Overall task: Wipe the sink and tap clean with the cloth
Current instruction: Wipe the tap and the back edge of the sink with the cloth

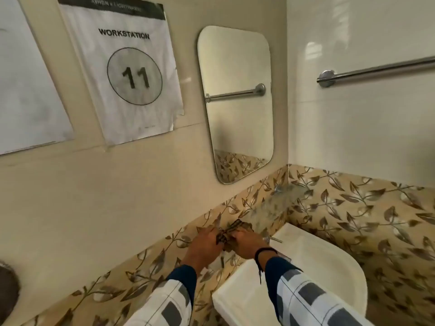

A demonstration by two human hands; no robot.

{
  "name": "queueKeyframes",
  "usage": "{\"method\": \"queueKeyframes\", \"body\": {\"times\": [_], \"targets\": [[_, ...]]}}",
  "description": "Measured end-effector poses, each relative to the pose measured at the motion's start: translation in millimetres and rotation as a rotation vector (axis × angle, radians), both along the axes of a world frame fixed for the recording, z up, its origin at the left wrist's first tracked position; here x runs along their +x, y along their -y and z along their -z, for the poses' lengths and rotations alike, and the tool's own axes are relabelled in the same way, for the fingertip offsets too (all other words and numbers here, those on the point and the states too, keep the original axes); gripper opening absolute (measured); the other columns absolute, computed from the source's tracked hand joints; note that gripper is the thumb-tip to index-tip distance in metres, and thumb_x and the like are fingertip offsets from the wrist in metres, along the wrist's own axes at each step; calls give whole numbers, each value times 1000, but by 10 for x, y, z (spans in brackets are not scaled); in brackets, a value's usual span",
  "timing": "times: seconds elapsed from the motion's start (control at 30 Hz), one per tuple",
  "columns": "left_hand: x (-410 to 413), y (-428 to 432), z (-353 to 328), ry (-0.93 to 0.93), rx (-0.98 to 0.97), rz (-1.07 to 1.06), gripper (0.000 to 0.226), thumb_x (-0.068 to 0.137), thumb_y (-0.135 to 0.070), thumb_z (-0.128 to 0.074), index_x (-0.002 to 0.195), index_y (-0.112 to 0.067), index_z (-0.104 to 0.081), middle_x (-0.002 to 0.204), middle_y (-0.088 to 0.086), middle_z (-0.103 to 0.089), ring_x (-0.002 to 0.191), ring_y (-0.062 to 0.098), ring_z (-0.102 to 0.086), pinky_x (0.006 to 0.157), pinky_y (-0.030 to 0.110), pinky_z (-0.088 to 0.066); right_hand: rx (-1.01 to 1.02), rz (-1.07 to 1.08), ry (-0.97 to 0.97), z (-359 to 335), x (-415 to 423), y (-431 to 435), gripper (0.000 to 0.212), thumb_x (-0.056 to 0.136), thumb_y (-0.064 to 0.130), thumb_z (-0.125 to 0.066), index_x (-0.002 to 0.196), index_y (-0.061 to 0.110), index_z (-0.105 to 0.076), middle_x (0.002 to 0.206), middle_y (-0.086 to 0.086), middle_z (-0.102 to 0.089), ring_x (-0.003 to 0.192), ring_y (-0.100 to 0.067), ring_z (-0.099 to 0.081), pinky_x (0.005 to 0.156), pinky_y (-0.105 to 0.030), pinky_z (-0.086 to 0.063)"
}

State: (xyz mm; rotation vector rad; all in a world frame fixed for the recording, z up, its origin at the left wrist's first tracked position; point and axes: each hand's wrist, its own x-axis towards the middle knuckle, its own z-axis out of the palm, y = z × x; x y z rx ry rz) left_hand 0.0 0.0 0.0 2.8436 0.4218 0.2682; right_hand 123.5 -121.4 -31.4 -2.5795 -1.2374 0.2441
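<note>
Fingers (213,232) of the left hand (203,248) and of the right hand (247,247) are curled round the cloth (237,225), which is bunched between the two hands at the back left corner of the sink (334,262), against the band of leaf-patterned tiles (353,208) that runs along both walls. Both hands thus grasp the same cloth, close together and touching it, with neither released. The sink, the largest of the task's things, lies below and to the right of the hands; its white bowl and broad rim show no plain dirt, streaks or water, but motion blur and the oblique view leave it open whether any part has been wiped. The cloth, dark and striped, is held up at the level of the tap (275,240) and not down in the bowl. Of the tap only a thin metal lever shows, projecting to the right just beside the right hand; its body and spout are hidden under the hands and cloth. Judged from this arrangement, the step in hand is the wiping of the tap, with the cloth wrapped or pressed about it. The bowl and rim of the sink are probably left to do, so the task appears no more than partly complete.
</note>
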Motion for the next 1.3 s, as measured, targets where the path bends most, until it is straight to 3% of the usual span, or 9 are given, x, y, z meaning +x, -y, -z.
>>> {"method": "queueKeyframes", "body": {"times": [0.17,0.43,0.6,0.67,0.77,0.87,1.03,1.2,1.3], "targets": [[227,-118,25,32,-106,88,20,91,-25,-58,95,-6,-63,98,7,-62,88,23,-55,78,32,-45,102,82,92,-80,-83,-72,34,94,31,-48,125,22,-60,132,-4,-55,123,-29,-48,103,-41,-40],[361,-185,153,25,-186,95,13,90,-22,-64,102,-16,-64,97,-2,-65,84,13,-58,66,21,-45,328,232,116,-115,-39,-29,17,101,25,-39,112,20,-51,108,-2,-64,105,-25,-57,93,-39,-35],[464,105,-3,106,-454,12,19,100,-19,-55,82,-23,-53,78,-8,-58,75,13,-56,55,13,-35,684,350,-182,-206,61,210,18,104,32,-37,106,23,-52,100,1,-64,93,-21,-59,79,-37,-49],[536,277,-90,156,-619,-7,13,100,-18,-56,88,-19,-60,85,-5,-64,86,18,-61,66,19,-43,786,388,-266,-301,106,343,19,104,32,-37,103,23,-54,98,4,-60,94,-19,-57,75,-34,-44],[640,542,-145,145,-829,-15,16,99,-17,-59,107,-7,-68,107,6,-72,101,23,-66,86,34,-50,865,456,-396,-376,237,590,22,104,33,-40,104,18,-57,99,4,-59,97,-18,-57,82,-36,-46],[736,779,-85,39,-916,14,18,97,-15,-62,106,0,-68,105,9,-73,94,20,-67,82,32,-51,921,500,-639,-344,331,918,33,96,46,-55,106,16,-67,102,-3,-70,99,-20,-65,92,-44,-53],[764,1167,327,-60,-861,27,8,94,-17,-65,101,-13,-67,111,7,-72,104,24,-66,91,36,-50,724,399,-886,-113,358,1550,26,84,15,-76,108,16,-69,96,-5,-76,90,-23,-72,83,-40,-58],[574,1490,1102,-51,-784,-257,26,98,-40,-59,112,-19,-63,113,2,-66,102,21,-64,85,31,-49,402,422,-565,437,373,1744,12,82,10,-69,94,11,-69,98,-9,-72,94,-29,-67,86,-38,-54],[431,1558,1324,-184,-1406,-483,68,93,-66,-48,107,-3,-69,96,15,-76,86,29,-71,81,38,-59,338,449,-396,736,293,1695,7,87,24,-65,93,26,-68,103,1,-70,94,-20,-65,85,-37,-54]]}}
